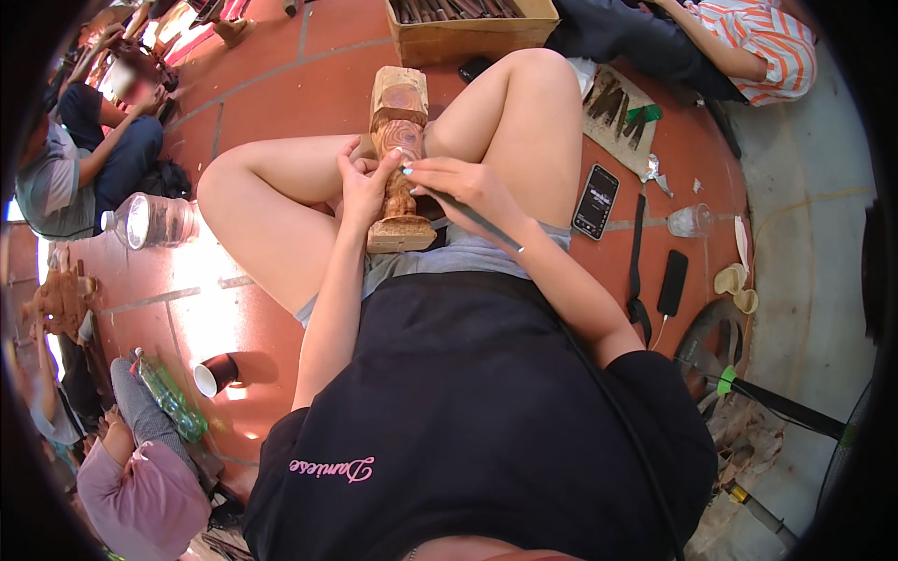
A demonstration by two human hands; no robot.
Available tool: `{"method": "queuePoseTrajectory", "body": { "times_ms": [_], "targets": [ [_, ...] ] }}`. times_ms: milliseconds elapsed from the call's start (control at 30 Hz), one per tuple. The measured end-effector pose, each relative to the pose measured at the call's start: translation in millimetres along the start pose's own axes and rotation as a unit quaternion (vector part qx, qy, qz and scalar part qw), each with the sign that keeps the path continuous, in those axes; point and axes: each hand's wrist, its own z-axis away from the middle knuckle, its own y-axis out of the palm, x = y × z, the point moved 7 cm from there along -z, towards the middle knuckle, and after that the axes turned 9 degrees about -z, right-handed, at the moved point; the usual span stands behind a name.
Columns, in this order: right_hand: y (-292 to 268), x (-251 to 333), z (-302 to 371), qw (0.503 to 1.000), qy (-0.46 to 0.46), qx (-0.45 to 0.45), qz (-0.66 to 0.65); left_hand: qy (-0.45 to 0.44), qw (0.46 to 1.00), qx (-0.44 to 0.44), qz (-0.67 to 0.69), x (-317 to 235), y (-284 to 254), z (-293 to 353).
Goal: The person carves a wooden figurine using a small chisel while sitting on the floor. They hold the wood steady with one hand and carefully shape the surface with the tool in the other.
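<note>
A turned wooden post (404, 140) with square blocks at both ends stands between my bent legs, its lower block by my lap. My left hand (367, 192) grips the post's left side, its thumb against the narrow middle and its fingers partly raised. In my right hand (472, 192) is a slim grey metal carving chisel (486, 226). One end of it slants down to the right past my wrist; the other lies under my fingers at the post's carved middle. My fingers hide where that end meets the wood.
Ahead stands a cardboard box (477, 37) of slender dark tools. More lie on a cloth (622, 117) at the right, near a phone (596, 201), a plastic cup (689, 221) and a power bank (672, 282). Leftward are a large bottle (154, 222), a dark cup (216, 374) and seated people.
</note>
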Motion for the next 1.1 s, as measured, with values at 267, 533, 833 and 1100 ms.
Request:
{"method": "queuePoseTrajectory", "body": {
  "times_ms": [267,533,833,1100],
  "targets": [
    [-8.7,-21.6,3.7,0.989,0.066,-0.084,-0.106,0.042,0.995,0.012,0.087,-10.3,12.3,9.7],
    [-9.1,-22.4,3.2,0.995,0.042,-0.065,-0.064,0.023,0.991,0.082,0.101,-27.2,12.5,26.5],
    [-7.3,-8.1,16.9,0.999,0.013,-0.027,-0.015,0.026,0.987,0.145,0.065,-28.5,14.4,35.7],
    [-2.7,-9.8,23.1,0.999,0.012,-0.026,0.016,0.007,0.989,0.128,0.077,-28.2,15.2,41.2]
  ]
}}
